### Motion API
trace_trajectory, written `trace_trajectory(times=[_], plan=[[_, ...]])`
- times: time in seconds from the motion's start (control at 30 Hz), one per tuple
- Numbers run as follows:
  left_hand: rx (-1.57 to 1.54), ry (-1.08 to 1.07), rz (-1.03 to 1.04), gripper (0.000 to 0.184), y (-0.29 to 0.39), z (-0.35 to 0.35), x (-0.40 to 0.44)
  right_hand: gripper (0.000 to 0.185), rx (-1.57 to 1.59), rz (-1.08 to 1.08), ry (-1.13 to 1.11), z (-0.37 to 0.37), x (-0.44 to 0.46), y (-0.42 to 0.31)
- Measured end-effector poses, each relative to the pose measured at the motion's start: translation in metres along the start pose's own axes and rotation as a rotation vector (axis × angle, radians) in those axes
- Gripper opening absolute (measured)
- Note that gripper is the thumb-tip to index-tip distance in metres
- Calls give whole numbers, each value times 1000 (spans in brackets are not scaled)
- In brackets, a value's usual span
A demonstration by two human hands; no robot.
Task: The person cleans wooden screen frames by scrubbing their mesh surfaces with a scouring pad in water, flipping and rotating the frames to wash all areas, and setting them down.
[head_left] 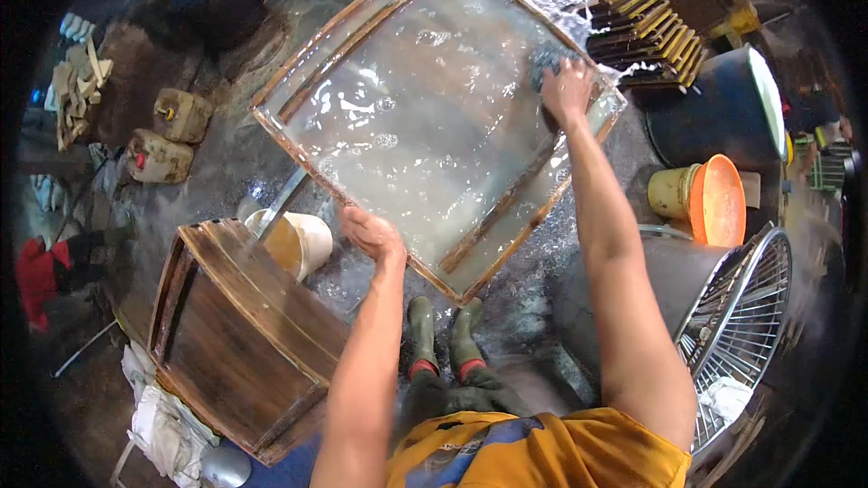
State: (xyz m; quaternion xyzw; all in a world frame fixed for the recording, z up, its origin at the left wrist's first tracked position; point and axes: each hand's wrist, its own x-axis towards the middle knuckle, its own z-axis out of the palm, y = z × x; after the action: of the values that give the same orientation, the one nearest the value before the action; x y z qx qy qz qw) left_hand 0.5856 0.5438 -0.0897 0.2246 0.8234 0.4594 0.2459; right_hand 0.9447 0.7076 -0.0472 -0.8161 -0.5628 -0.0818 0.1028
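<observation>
A large wooden-rimmed tray (360,203), tilted in front of me, has cloudy, foamy liquid over its flat inside. My left hand (372,233) is closed around its near left edge. Near the right corner, my right hand (568,92) presses a blue-grey scrubbing pad (545,61) against the inside; the fingers partly cover the pad. Liquid splashes off the tray's right side beside that hand.
A second wooden tray (244,307) leans at lower left by a white bucket (312,248). On the right are stacked yellow-edged frames (646,36), a blue drum (714,108), an orange basin (717,201) and a metal drum with a wire rack (746,298). The floor (348,289) is wet.
</observation>
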Motion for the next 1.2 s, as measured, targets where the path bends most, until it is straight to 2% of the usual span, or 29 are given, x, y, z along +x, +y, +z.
trace_trajectory(times=[0.07,0.17,0.2,0.37,0.43,0.47,0.57,0.63,0.67,0.73,0.8,0.9,0.97,1.1,1.17,1.2], plan=[[-10,-40,-77,55,2,2,-1,49,-14,-89,1,-5,-39,6],[-31,-12,-103,56,19,-1,-10,47,222,-93,-98,-43,-71,-2],[-45,-20,-95,57,12,-2,-10,47,208,-75,-91,-42,-67,-3],[-94,-32,-33,60,-29,6,3,49,280,-60,17,-8,-22,-5],[-62,-48,-99,60,-4,-4,-4,49,368,-60,23,5,1,-13],[-48,-53,-130,60,7,-5,-8,49,407,-104,37,19,22,-22],[101,-23,-19,59,-10,-7,1,45,486,-220,30,38,91,-77],[189,48,-41,59,-8,-6,-2,42,422,-356,75,54,126,-109],[303,25,57,59,-12,-12,-1,45,438,-373,-107,45,136,-115],[120,5,14,59,-24,-13,7,45,488,-417,-248,33,137,-99],[271,90,69,60,-21,-14,1,43,443,-540,-282,21,119,-54],[337,108,88,60,0,-9,-3,44,305,-498,-312,-16,71,25],[375,112,41,62,1,-11,-5,45,313,-492,-433,-43,59,67],[398,104,51,64,1,-13,-2,45,296,-583,-437,-43,76,60],[464,146,47,65,-13,-15,2,34,405,-650,-200,-11,93,32],[483,128,39,64,-4,-17,-3,31,450,-641,-208,-1,108,8]])
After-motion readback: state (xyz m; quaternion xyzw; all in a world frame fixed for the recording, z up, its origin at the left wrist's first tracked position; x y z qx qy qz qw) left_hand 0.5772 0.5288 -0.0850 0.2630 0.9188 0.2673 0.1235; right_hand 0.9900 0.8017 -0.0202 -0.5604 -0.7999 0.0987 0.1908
